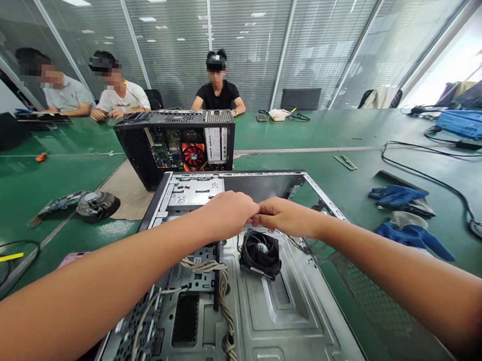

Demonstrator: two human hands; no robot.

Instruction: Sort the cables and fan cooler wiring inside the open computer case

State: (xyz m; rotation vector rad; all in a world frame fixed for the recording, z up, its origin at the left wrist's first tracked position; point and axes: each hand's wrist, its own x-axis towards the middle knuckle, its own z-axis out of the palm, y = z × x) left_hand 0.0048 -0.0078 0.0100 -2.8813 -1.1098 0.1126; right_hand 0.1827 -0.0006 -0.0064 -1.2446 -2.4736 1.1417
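Note:
My left hand [231,215] and my right hand [285,215] meet above an open computer case [324,340] lying on its side. Both have their fingers closed and pinched together, tip to tip. Whatever sits between the fingertips is too small or too hidden to make out. Just below them a black square cooling fan [261,253] rests tilted on the bare metal inside of the case. Thin wires [298,242] run beside the fan. A twisted bundle of beige cables [227,300] lies along the case's left part, by the drive bay.
Behind stands a second computer case [140,146] with a red fan. Left lies a round metal part [98,205]; right are blue gloves [400,197], a memory stick [345,162] and black cables [444,156]. Several people sit across the green table [276,142].

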